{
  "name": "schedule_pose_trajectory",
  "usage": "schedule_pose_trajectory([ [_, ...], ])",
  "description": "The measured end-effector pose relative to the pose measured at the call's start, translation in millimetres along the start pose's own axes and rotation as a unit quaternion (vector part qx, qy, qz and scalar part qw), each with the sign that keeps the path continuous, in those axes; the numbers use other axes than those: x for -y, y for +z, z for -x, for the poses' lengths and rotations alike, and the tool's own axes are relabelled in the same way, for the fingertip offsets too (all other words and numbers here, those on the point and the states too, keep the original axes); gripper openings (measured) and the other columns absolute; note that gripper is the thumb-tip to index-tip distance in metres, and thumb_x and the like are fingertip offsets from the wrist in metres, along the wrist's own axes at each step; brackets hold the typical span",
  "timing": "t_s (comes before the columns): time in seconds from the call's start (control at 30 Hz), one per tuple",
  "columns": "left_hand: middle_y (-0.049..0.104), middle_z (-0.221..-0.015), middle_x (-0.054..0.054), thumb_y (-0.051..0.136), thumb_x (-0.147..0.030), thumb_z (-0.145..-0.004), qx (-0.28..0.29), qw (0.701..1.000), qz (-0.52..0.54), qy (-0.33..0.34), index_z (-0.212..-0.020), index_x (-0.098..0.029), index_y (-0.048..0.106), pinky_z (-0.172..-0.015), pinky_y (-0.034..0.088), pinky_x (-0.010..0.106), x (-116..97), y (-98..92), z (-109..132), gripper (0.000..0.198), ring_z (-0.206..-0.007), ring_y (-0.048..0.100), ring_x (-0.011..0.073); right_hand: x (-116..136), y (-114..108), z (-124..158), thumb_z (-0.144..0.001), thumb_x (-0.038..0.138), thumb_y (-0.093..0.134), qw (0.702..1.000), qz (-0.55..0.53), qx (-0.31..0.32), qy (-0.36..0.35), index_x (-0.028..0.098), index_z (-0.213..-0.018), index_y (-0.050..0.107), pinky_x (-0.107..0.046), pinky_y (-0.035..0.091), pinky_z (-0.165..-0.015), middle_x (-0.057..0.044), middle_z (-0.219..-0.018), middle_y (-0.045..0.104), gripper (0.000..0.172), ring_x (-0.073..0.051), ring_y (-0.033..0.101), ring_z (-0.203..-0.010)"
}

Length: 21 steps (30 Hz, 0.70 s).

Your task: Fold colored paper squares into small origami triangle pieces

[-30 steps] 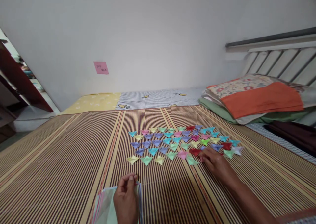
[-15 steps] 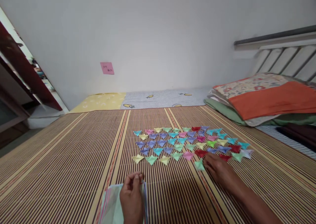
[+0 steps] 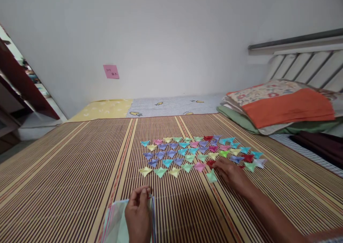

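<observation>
Several rows of small folded paper pieces in many colours lie on the striped mat [image 3: 80, 171]. My right hand [image 3: 229, 171] is closed, with its fingertips at a dark red folded paper piece [image 3: 210, 163] in the near part of the rows. Just in front of it lies a pale green folded paper piece [image 3: 211, 176], apart from the row. My left hand [image 3: 138, 211] is closed in a pinch over the top edge of a clear plastic bag [image 3: 115, 221] with pale green inside. What the left fingertips hold is too small to tell.
Folded bedding with an orange and floral cover [image 3: 289, 107] is piled at the right, beside a dark cloth [image 3: 318, 146]. White bed rails [image 3: 308, 68] stand behind it. A pink note [image 3: 110, 71] is on the wall. A doorway opens at the far left.
My right hand has shifted from beside the pale green piece up to the dark red one. The whole view has slid slightly left. My left hand keeps its place over the bag.
</observation>
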<state>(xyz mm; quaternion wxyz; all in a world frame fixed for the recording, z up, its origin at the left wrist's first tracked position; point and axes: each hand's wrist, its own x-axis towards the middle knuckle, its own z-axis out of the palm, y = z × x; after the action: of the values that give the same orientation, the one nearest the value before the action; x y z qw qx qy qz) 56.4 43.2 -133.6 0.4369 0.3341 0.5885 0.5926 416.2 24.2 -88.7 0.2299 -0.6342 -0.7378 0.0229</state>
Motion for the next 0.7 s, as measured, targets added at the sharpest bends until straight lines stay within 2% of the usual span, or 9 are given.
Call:
schedule_pose_trajectory([
  [0.37,0.076,-0.088,0.009,0.077,-0.055,-0.068,0.011,1.0,0.004,-0.009,-0.089,-0.017,0.071,-0.086,0.053,0.041,2.6,-0.6,0.0,0.044,-0.091,0.071,0.0288,3.3,0.8,-9.1,-0.094,0.015,0.05,0.997,0.064,0.045,-0.006,0.019,-0.073,0.067,-0.03,0.037,-0.069,-0.007,-0.08,0.062,0.027,-0.022,0.057,-0.079],
  [0.53,0.077,-0.089,0.009,0.076,-0.056,-0.07,0.013,1.0,-0.007,-0.002,-0.088,-0.018,0.072,-0.085,0.053,0.04,3.8,-1.1,1.3,0.042,-0.091,0.071,0.0295,9.7,-23.2,-9.6,-0.095,0.017,0.049,0.998,0.042,0.05,-0.023,0.021,-0.07,0.06,-0.03,0.039,-0.067,-0.005,-0.078,0.063,0.027,-0.021,0.058,-0.074],
  [0.6,0.077,-0.089,0.01,0.076,-0.055,-0.07,0.013,1.0,-0.004,-0.003,-0.087,-0.018,0.072,-0.084,0.053,0.04,3.2,-0.3,2.2,0.042,-0.092,0.071,0.0298,22.0,-35.8,-23.8,-0.096,0.019,0.049,0.999,-0.012,0.022,-0.035,0.022,-0.075,0.061,-0.03,0.042,-0.068,-0.005,-0.08,0.065,0.024,-0.021,0.061,-0.075],
  [0.7,0.077,-0.088,0.01,0.077,-0.056,-0.069,0.011,1.0,-0.002,-0.005,-0.085,-0.018,0.072,-0.083,0.054,0.04,1.5,0.6,3.2,0.042,-0.091,0.071,0.0304,50.1,-42.5,-69.3,-0.094,0.017,0.053,0.998,-0.049,-0.029,-0.038,0.021,-0.08,0.061,-0.031,0.047,-0.075,-0.005,-0.086,0.067,0.017,-0.02,0.064,-0.081],
])
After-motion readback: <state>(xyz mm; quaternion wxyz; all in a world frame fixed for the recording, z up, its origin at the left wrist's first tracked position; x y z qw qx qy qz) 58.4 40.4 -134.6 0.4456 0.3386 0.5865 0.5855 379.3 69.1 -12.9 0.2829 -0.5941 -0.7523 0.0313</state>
